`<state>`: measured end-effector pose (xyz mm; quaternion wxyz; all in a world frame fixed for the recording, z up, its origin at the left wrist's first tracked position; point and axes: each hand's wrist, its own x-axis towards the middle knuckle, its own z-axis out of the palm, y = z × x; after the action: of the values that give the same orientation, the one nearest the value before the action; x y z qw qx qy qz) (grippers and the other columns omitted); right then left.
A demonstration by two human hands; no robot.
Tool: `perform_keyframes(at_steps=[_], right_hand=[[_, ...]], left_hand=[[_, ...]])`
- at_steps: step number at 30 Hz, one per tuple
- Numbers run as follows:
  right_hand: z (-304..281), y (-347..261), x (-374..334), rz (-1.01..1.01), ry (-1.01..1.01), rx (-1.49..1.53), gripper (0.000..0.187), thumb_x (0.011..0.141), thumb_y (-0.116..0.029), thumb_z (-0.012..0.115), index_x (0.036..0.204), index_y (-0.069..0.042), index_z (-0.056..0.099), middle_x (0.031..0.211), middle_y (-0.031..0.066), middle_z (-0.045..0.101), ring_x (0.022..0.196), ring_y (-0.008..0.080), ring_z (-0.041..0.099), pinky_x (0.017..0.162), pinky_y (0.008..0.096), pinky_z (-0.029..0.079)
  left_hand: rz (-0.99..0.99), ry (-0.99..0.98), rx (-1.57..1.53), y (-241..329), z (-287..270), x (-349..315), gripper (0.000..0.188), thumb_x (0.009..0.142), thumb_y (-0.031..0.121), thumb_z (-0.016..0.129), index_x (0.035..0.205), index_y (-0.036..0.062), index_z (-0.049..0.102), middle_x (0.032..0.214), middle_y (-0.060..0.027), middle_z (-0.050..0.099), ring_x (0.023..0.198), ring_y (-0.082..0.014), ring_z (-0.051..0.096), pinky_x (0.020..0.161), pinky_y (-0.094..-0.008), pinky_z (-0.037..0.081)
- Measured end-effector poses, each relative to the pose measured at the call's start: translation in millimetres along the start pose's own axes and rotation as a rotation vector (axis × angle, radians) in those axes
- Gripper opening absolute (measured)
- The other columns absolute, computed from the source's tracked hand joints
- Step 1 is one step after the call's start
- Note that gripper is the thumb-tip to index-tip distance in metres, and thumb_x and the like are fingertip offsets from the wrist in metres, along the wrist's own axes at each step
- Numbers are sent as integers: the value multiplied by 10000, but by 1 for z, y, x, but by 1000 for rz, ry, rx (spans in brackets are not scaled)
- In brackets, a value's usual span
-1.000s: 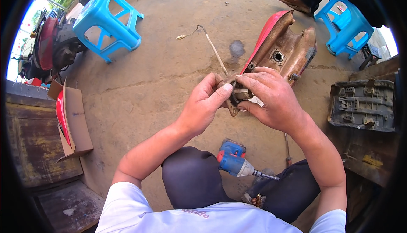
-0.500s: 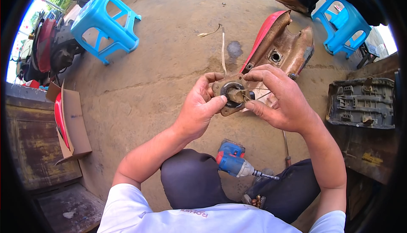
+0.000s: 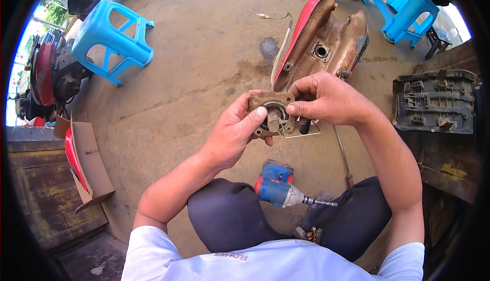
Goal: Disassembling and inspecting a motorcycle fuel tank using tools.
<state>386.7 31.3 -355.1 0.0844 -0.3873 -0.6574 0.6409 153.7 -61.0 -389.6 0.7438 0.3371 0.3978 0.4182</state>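
A fuel level sender (image 3: 273,113) with a rusty, roughly square flange is held up in front of me. Its dark round ring and pale centre face me, and a white cable rises from its far side. My left hand (image 3: 239,122) grips its left edge, thumb on the ring. The right hand (image 3: 326,99) pinches the ring at the upper right, thumb against the flange; what lies under its fingers is hidden. Below that hand, a thin bent wire arm (image 3: 302,137) and a small black float (image 3: 304,126) stick out. An upturned red, rusty motorcycle fuel tank (image 3: 306,71) lies just beyond.
A blue cordless impact driver (image 3: 275,184) lies between my legs, beside a long screwdriver (image 3: 343,153). Blue stools (image 3: 115,36) stand far left and far right. A cardboard box (image 3: 92,163) holds a red panel at left; a black plastic seat base (image 3: 436,99) is at right.
The sender has turned and moved slightly up. My right fingers have shifted from the wire arm onto the ring's upper right. The view has shifted a little.
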Motion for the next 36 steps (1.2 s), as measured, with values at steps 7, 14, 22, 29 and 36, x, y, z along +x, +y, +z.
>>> perform_keyframes(at_steps=[7, 14, 22, 29, 36], right_hand=[[19, 30, 13, -27, 54, 131, 140, 892, -121, 765, 870, -24, 667, 754, -30, 622, 685, 44, 535, 598, 253, 440], [16, 18, 7, -71, 79, -28, 240, 864, -188, 750, 780, 10, 645, 679, 16, 584, 668, 78, 524, 583, 306, 430], [23, 19, 7, -256, 235, -202, 266, 920, -208, 747, 830, 30, 668, 661, 23, 583, 641, 72, 517, 560, 316, 416], [23, 7, 3, -98, 217, 34, 168, 963, -129, 718, 925, 32, 690, 690, 6, 618, 655, 59, 571, 568, 277, 448], [20, 10, 1, -121, 86, 195, 171, 951, -46, 689, 1080, 65, 663, 853, 21, 669, 740, 64, 604, 640, 260, 495]], left_hand=[[-19, 47, 47, -2, 3, 0, 361, 1103, 247, 524, 1387, 31, 471, 1095, -48, 629, 910, -119, 603, 718, -313, 539], [-47, 46, 108, 3, 1, 1, 295, 1077, 211, 535, 1328, 61, 504, 1092, -53, 638, 918, -124, 618, 683, -312, 523], [-66, -37, 71, 2, -5, 2, 357, 1045, 206, 574, 1351, 33, 516, 1152, -76, 652, 1009, -158, 651, 709, -340, 560], [78, -53, -16, 2, -10, -5, 505, 1025, 138, 622, 1476, -13, 453, 1209, -103, 672, 1019, -190, 677, 816, -367, 595], [68, -9, 22, 2, -9, -9, 462, 1029, 130, 620, 1441, -35, 491, 1229, -115, 676, 1030, -185, 683, 839, -366, 608]])
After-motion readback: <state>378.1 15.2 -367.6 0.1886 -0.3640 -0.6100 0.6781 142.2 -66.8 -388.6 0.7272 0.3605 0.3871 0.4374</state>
